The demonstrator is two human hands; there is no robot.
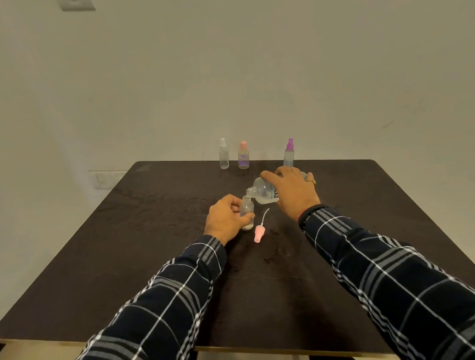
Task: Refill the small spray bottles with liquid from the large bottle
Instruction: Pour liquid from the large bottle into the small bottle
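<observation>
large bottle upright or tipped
Tipped. The right hand holds the large bottle on its side, neck down over the small bottle that the left hand grips.

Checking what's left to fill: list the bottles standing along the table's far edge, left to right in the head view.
Clear bottle → pink-capped bottle → purple-capped bottle.

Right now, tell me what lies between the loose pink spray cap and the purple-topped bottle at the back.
Head view: the large bottle, tilted and gripped by the right hand, lies between the pink spray cap and the purple-topped bottle.
</observation>
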